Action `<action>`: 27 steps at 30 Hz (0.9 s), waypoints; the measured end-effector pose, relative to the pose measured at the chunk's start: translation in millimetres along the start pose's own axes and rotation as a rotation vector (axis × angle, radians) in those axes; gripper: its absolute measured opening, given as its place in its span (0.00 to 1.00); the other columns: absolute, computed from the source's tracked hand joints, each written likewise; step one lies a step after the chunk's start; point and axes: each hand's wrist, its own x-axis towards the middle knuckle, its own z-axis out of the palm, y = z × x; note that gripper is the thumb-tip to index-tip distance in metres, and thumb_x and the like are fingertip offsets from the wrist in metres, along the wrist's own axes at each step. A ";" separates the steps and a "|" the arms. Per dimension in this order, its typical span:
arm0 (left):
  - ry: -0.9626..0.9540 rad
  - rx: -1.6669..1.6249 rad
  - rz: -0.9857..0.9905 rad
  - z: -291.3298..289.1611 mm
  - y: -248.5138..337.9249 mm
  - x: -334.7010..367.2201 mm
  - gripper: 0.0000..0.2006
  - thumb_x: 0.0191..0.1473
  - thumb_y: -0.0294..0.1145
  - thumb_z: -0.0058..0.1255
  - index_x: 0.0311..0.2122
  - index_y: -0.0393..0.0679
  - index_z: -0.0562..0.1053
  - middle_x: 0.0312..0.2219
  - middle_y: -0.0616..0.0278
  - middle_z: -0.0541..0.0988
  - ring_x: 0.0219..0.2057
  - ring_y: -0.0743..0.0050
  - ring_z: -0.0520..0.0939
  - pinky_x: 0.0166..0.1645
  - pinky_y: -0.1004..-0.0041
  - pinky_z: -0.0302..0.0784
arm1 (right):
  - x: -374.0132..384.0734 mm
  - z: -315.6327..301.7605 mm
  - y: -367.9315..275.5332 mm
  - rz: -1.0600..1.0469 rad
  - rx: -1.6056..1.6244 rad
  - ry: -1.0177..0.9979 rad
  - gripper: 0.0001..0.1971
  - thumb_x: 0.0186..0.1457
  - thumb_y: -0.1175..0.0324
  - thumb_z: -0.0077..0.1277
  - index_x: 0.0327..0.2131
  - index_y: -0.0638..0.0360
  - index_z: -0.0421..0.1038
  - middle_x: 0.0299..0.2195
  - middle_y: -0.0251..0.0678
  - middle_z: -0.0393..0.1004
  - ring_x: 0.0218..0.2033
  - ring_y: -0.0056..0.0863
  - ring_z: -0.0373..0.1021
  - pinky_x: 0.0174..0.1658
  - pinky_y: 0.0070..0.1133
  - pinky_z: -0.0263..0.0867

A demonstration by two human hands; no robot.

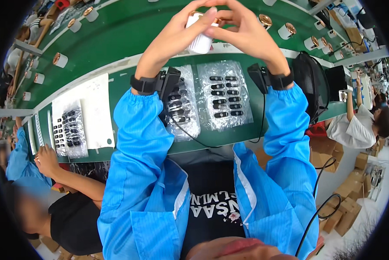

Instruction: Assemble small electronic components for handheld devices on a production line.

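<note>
Above the far side of the bench, both my hands are closed round a white ribbed canister (200,43) with a copper-coloured rim. My left hand (176,34) grips its side, the thumb lying across the front. At its upper right, my right hand (247,36) touches the canister with thumb and fingers curled in; part of the top is hidden behind the fingers. Below the hands lie two clear plastic sheets of small black parts, a right sheet (225,96) and a left sheet (189,123), partly covered by my left wrist strap.
A green conveyor (116,41) runs across the far side, carrying several similar white canisters (287,30). White paper (100,97) and another parts sheet (78,130) lie left. A black mesh bag (310,89) stands right. A co-worker's hand (47,161) reaches in at left.
</note>
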 end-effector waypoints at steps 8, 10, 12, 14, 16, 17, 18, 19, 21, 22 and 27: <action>0.179 0.080 0.018 2.4 4.5 -6.2 0.31 0.73 0.60 0.29 0.50 0.41 0.74 0.31 0.52 0.82 0.28 0.64 0.84 0.32 0.72 0.83 | -112.2 15.4 29.6 0.233 -0.726 0.061 0.06 0.57 0.76 0.59 0.39 0.60 0.76 0.43 0.33 0.78 0.40 0.33 0.76 0.39 0.31 0.73; 0.044 -0.402 -0.018 -16.2 13.0 -13.7 0.34 0.72 0.63 0.26 0.50 0.40 0.74 0.32 0.50 0.83 0.26 0.62 0.85 0.27 0.72 0.82 | -129.7 28.6 38.6 0.210 -0.735 0.039 0.07 0.56 0.76 0.59 0.39 0.60 0.76 0.42 0.34 0.77 0.41 0.35 0.75 0.40 0.31 0.72; -0.038 -0.647 -0.043 -20.3 20.4 -14.9 0.35 0.71 0.64 0.25 0.50 0.40 0.74 0.32 0.48 0.84 0.25 0.61 0.86 0.25 0.72 0.81 | -140.3 38.0 35.5 0.187 -0.766 0.007 0.09 0.53 0.77 0.60 0.39 0.61 0.75 0.39 0.37 0.75 0.41 0.41 0.73 0.41 0.32 0.71; -0.005 -0.721 0.032 -20.6 27.6 -16.0 0.38 0.70 0.66 0.24 0.50 0.38 0.75 0.33 0.46 0.84 0.23 0.59 0.86 0.22 0.70 0.80 | -140.2 37.5 36.8 0.199 -0.755 0.011 0.09 0.53 0.77 0.61 0.38 0.61 0.75 0.38 0.37 0.75 0.42 0.41 0.73 0.42 0.33 0.71; 0.010 -0.756 0.070 -18.1 33.4 -17.6 0.39 0.70 0.67 0.23 0.50 0.38 0.75 0.33 0.44 0.84 0.22 0.57 0.86 0.20 0.69 0.80 | -136.2 34.3 37.6 0.209 -0.743 0.010 0.09 0.52 0.76 0.62 0.37 0.61 0.74 0.37 0.37 0.74 0.43 0.41 0.72 0.42 0.33 0.71; 0.000 -0.802 0.060 -15.2 37.0 -18.4 0.40 0.70 0.67 0.23 0.50 0.37 0.75 0.33 0.44 0.84 0.22 0.57 0.86 0.20 0.69 0.80 | -135.1 32.8 39.2 0.208 -0.743 0.013 0.09 0.52 0.76 0.62 0.37 0.61 0.74 0.37 0.37 0.74 0.43 0.41 0.72 0.42 0.33 0.71; -0.009 -0.849 0.050 -12.4 39.8 -19.2 0.40 0.69 0.68 0.23 0.50 0.36 0.75 0.33 0.44 0.84 0.22 0.56 0.86 0.20 0.68 0.80 | -134.5 31.3 41.2 0.214 -0.727 0.004 0.09 0.52 0.76 0.61 0.37 0.61 0.74 0.36 0.38 0.73 0.43 0.41 0.72 0.42 0.33 0.71; -0.018 -0.896 0.041 -11.1 41.2 -18.9 0.41 0.69 0.68 0.23 0.49 0.35 0.75 0.33 0.43 0.84 0.22 0.56 0.86 0.20 0.68 0.81 | -134.1 29.9 43.2 0.219 -0.711 -0.006 0.08 0.52 0.76 0.61 0.37 0.61 0.74 0.36 0.38 0.72 0.43 0.42 0.71 0.42 0.33 0.71; -0.032 -0.895 0.022 -11.9 40.8 -17.9 0.42 0.69 0.68 0.23 0.50 0.34 0.75 0.33 0.43 0.84 0.21 0.56 0.86 0.21 0.67 0.81 | -134.6 28.7 45.3 0.223 -0.695 -0.017 0.08 0.52 0.76 0.61 0.36 0.61 0.73 0.35 0.38 0.71 0.43 0.42 0.71 0.42 0.33 0.70; -0.045 -0.895 0.000 -12.8 40.2 -17.8 0.42 0.69 0.68 0.23 0.50 0.34 0.75 0.33 0.43 0.84 0.21 0.56 0.86 0.22 0.67 0.82 | -135.4 28.4 46.2 0.213 -0.707 -0.026 0.08 0.53 0.77 0.61 0.36 0.62 0.73 0.35 0.38 0.73 0.42 0.41 0.72 0.42 0.32 0.71; -0.061 -0.900 -0.073 -7.1 34.9 -12.2 0.43 0.69 0.69 0.22 0.51 0.33 0.75 0.32 0.44 0.84 0.22 0.56 0.85 0.29 0.64 0.85 | -138.2 9.4 41.6 0.297 -0.469 0.134 0.09 0.53 0.78 0.63 0.37 0.64 0.74 0.34 0.39 0.77 0.38 0.35 0.77 0.38 0.25 0.72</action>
